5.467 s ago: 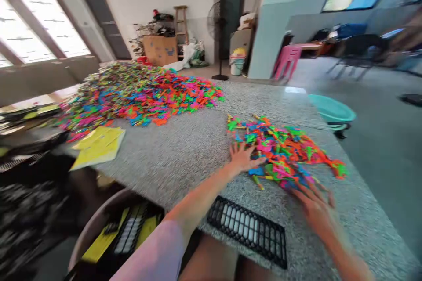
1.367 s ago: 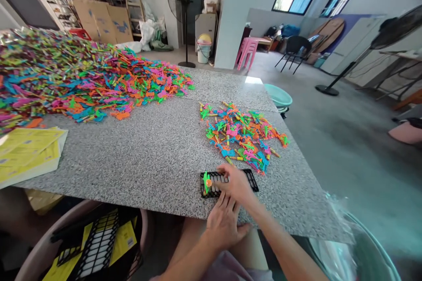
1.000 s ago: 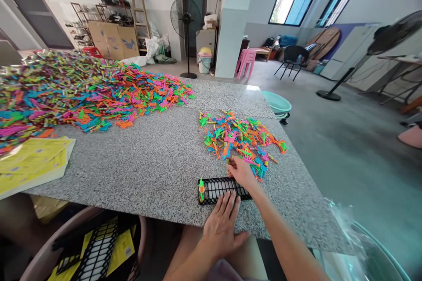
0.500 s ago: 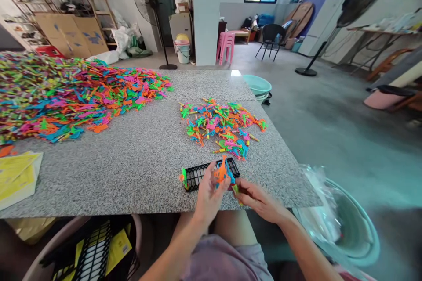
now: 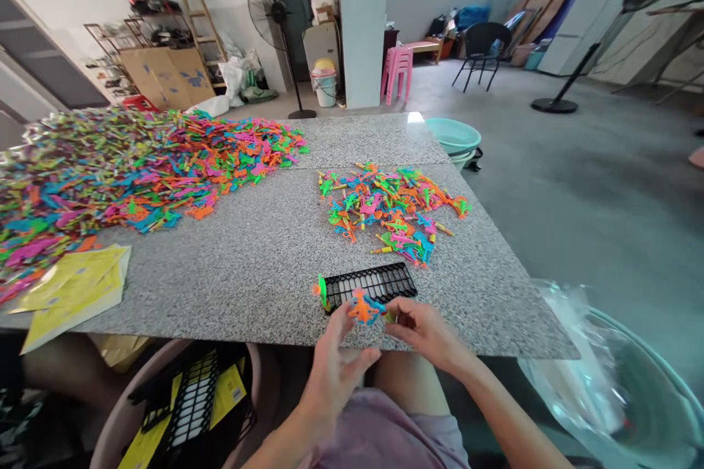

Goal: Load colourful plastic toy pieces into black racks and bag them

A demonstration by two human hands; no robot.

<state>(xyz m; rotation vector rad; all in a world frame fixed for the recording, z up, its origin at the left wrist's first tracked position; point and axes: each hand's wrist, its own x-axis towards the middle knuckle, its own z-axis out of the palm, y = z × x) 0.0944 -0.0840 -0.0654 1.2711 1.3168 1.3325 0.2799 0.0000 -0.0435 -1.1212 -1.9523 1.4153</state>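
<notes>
I have the orange-and-blue plastic toy (image 5: 365, 308) at the lower centre of the frame, just in front of the black lattice tray (image 5: 385, 282). Its long axis runs roughly across the frame, orange part to the left, yellow-green end to the right. The tray lies lengthwise on the desk (image 5: 247, 286), right end slightly higher in the frame; a green toy (image 5: 322, 289) stands at its left end. At lower left, the pinkish tub (image 5: 119, 394) holds yellow cards (image 5: 228, 392) and lattice trays (image 5: 193, 397); at lower right, clear plastic (image 5: 583, 359) fills part of the turquoise basin (image 5: 652, 381). My right hand (image 5: 426, 330) has its grip pinched on the yellow-green end. My left hand (image 5: 330, 365) is spread, thumb well apart, fingertips beside the orange part; I cannot tell whether they touch.
</notes>
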